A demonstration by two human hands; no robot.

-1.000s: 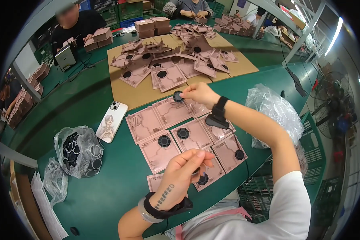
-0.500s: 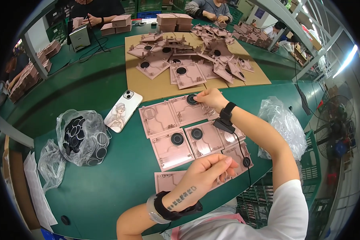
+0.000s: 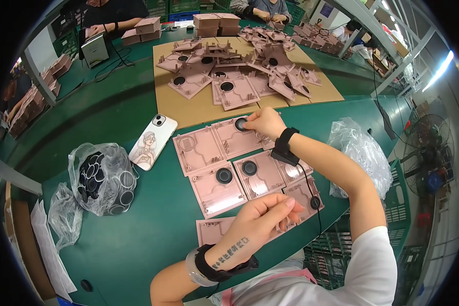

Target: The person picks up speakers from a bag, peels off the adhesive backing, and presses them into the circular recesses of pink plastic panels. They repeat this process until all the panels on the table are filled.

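Observation:
At the far row of pink plastic housing panels, my right hand [image 3: 265, 123] pinches the edge of a round black speaker [image 3: 240, 124]. That speaker lies in the upper corner of a panel [image 3: 234, 144]. To its left, another panel [image 3: 204, 159] shows a bare slotted round grille. Nearer panels carry black speakers of their own, such as this one [image 3: 224, 176] and its neighbour [image 3: 249, 168]. My left hand [image 3: 265, 217] hovers over the near panels, thumb and fingers curled together; whatever is inside is hidden. It partly covers a near panel [image 3: 211, 232].
A white phone [image 3: 154, 142] and a clear bag of black discs [image 3: 104, 178] lie left. Another clear plastic bag [image 3: 359, 155] sits right. Beyond, pink panels pile on cardboard [image 3: 181, 115]. A cable hangs from my right wrist. Other people work across the table.
The whole view has shifted slightly. My right hand stays at the same speaker, its fingers a little more bunched over the edge. My left hand keeps its curled pose.

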